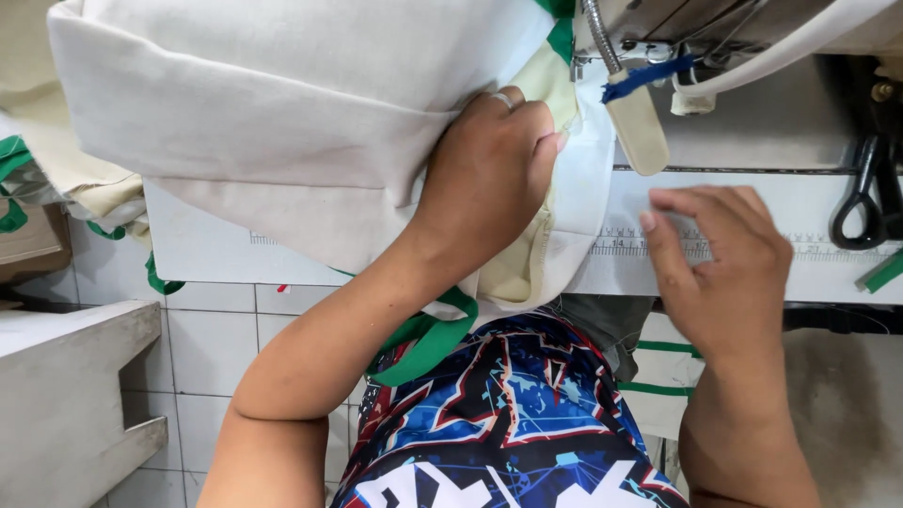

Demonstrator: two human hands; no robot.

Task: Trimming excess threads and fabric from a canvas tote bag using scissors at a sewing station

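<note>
At the far left a grey ledge (66,376) stands over the white floor tiles (207,348), with cream and green pieces heaped above it; the large cream fabric bag (282,122) drapes over the left half of the white machine table (207,249), its green strap (428,343) hanging off the near edge toward the person's patterned lap; the left hand (489,174) presses flat on the bag's folded seam, fingers closed down on the cloth rather than pinching it. To feed well, I judge that hand should keep the seam flat and square to the presser foot (635,118) at the table's far edge. The right hand (720,268) rests open, fingertips on the printed ruler strip (621,246) near the table's near edge, holding nothing; black scissors (861,202) lie at the right edge; the room looks like a tiled sewing workshop.
</note>
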